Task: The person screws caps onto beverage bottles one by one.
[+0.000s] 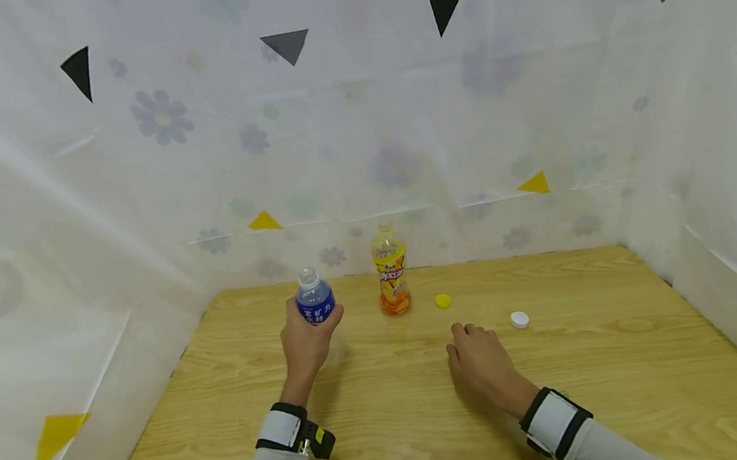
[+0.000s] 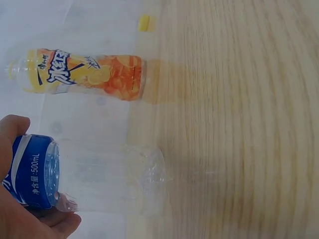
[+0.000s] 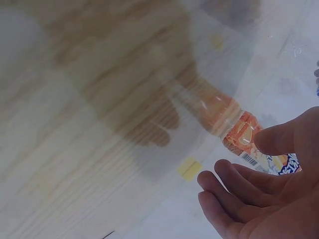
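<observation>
In the head view my left hand (image 1: pixel 306 347) grips a clear plastic bottle (image 1: pixel 313 293) with a blue label and no cap. The left wrist view shows fingers wrapped round the label of this bottle (image 2: pixel 37 171), its clear lower part below the hand. An uncapped iced tea bottle (image 1: pixel 391 272) with a yellow and orange label stands upright to its right, some orange liquid at its bottom. My right hand (image 1: pixel 484 364) is low over the table, fingers loosely bent and holding nothing. Nearest to it are a yellow cap (image 1: pixel 443 301) and a white cap (image 1: pixel 519 320).
A wood-grain table (image 1: pixel 386 393) carries everything. White patterned curtains (image 1: pixel 358 133) with triangle prints close off its back and both sides. Each wrist wears a strap, and a small black device (image 1: pixel 323 442) sits on the left one.
</observation>
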`<state>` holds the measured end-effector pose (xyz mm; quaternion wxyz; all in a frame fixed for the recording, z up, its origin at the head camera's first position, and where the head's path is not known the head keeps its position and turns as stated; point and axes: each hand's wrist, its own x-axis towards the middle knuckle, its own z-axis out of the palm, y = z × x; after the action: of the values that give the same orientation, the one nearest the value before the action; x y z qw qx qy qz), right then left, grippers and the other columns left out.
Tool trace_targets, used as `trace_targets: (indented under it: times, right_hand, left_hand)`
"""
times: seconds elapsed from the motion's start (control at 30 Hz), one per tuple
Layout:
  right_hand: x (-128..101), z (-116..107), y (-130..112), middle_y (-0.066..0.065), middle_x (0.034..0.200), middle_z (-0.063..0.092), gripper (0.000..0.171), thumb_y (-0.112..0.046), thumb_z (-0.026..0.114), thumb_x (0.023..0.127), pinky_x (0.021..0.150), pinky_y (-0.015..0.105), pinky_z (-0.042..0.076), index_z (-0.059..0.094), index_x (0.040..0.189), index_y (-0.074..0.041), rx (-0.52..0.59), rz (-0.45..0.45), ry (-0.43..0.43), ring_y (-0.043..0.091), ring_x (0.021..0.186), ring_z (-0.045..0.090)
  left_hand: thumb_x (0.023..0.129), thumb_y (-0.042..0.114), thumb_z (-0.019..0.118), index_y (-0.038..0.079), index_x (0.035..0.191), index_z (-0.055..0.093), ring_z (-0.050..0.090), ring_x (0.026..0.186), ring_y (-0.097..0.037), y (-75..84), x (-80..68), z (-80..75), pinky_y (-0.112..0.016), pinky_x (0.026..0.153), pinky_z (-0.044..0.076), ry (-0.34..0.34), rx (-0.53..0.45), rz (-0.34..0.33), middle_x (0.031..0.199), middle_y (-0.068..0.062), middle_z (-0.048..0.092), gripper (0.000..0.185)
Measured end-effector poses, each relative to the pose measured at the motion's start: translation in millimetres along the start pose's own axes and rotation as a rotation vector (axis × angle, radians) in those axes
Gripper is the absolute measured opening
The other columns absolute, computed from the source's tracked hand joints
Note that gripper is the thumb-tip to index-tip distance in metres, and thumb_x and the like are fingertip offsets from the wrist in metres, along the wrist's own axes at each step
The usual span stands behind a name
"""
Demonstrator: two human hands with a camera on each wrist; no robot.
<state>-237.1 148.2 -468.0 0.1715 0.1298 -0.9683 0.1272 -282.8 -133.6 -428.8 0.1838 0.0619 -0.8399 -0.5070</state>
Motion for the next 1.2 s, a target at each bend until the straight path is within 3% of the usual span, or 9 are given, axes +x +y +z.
trace_targets:
  times: [0.3,0.47,0.63,0.97,1.2]
  right_hand:
    - [-1.3,-0.2,-0.1,0.018,0.087,0.066,0.018,-0.011,0.065,0.096,0.076,0.051,0.052,0.063,0.103,0.005,0.01,0.012,-0.011,0.035,0.08,0.067]
    - [-0.3,1.7,0.4,0.017,0.085,0.065,0.016,-0.012,0.065,0.096,0.075,0.05,0.052,0.062,0.101,0.004,0.002,0.017,-0.009,0.035,0.079,0.066]
    - [-0.7,2.2,-0.1,0.019,0.089,0.066,0.019,-0.012,0.065,0.096,0.076,0.05,0.052,0.063,0.105,0.005,-0.002,0.023,-0.027,0.035,0.082,0.067]
    - [-0.8,1.6,0.2,0.018,0.089,0.067,0.019,-0.012,0.066,0.096,0.075,0.049,0.053,0.063,0.105,0.004,-0.012,0.019,-0.027,0.034,0.081,0.068]
    - [1.1,3.6,2.1,0.018,0.089,0.067,0.02,-0.013,0.066,0.096,0.075,0.049,0.053,0.063,0.105,0.005,-0.023,0.011,-0.029,0.034,0.081,0.068]
  left_hand:
    - [0.085,0.036,0.081,0.004,0.143,0.045,0.065,0.116,-0.039,0.5,-0.4,0.1,-0.056,0.092,0.053,-0.005,0.023,0.017,0.13,-0.022,0.063,0.076]
    - [0.084,0.036,0.082,0.004,0.142,0.047,0.065,0.115,-0.039,6.3,0.7,3.8,-0.055,0.091,0.054,-0.042,0.043,0.053,0.128,-0.021,0.065,0.074]
    - [0.082,0.038,0.084,0.007,0.144,0.048,0.065,0.118,-0.037,22.6,0.7,10.2,-0.054,0.095,0.053,-0.115,0.052,0.117,0.131,-0.018,0.065,0.077]
    - [0.079,0.034,0.087,0.008,0.14,0.053,0.07,0.106,-0.029,56.1,-16.2,30.6,-0.046,0.085,0.058,-0.322,0.13,0.345,0.121,-0.013,0.07,0.075]
    - [0.078,0.04,0.087,0.01,0.138,0.053,0.07,0.104,-0.025,68.0,-30.6,45.8,-0.042,0.084,0.058,-0.41,0.173,0.339,0.119,-0.009,0.071,0.075]
